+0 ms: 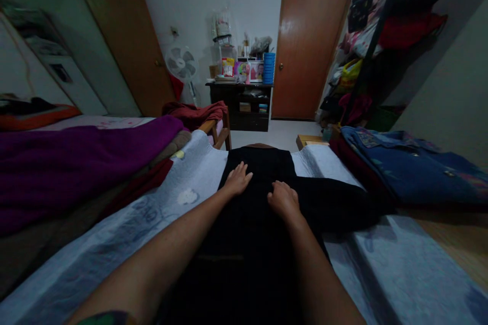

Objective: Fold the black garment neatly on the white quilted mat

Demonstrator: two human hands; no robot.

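A black long-sleeved garment [263, 233] lies spread over the pale blue patterned cloth in front of me, one sleeve [339, 200] stretched out to the right. On the left part of its upper half, my left hand [238, 179] rests with its fingers spread and holds nothing. My right hand [284, 199] is on the same garment, close to where the sleeve joins. Its fingers are curled down against the dark fabric; the fingertips are partly hidden. Folds in the black fabric are hard to make out in the dim light.
A purple blanket [84, 162] is heaped on the left. Folded blue denim clothing [415, 167] is stacked on the right. Beyond the patterned cloth [152, 218] stand a fan [182, 63], a dark cabinet [240, 106] and a wooden door [310, 45]. Bags hang at the upper right.
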